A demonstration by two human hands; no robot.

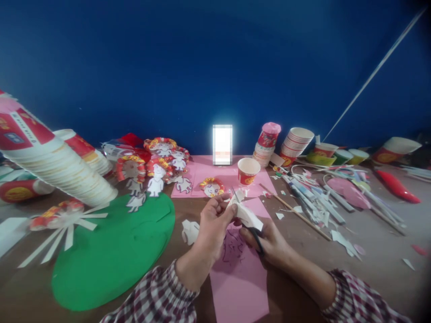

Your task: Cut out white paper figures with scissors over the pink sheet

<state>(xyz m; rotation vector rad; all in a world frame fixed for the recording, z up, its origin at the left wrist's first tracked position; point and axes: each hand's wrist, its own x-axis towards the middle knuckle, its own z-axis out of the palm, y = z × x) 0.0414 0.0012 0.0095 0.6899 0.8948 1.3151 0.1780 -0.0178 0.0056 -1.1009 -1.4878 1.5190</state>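
Observation:
Between my two hands is a piece of white paper (251,218). My left hand (217,217) pinches its upper left edge. Black-handled scissors (258,242) are gripped in my right hand (269,242), with the blade tips showing above the paper near my left fingers. Beneath both hands lies a pink sheet (240,287) with dark pen marks. Just beyond them are a paper cup (248,172) and a small round red and yellow paper piece (212,187). A white paper cutout (190,232) rests left of my left wrist.
A green paper oval (111,255) lies at left, beside long stacked cups (63,166). White figure cutouts (156,179) with red and yellow rings stand behind it. Paper strips (313,202), a wooden stick (296,213), scraps and a red object (397,186) lie at right.

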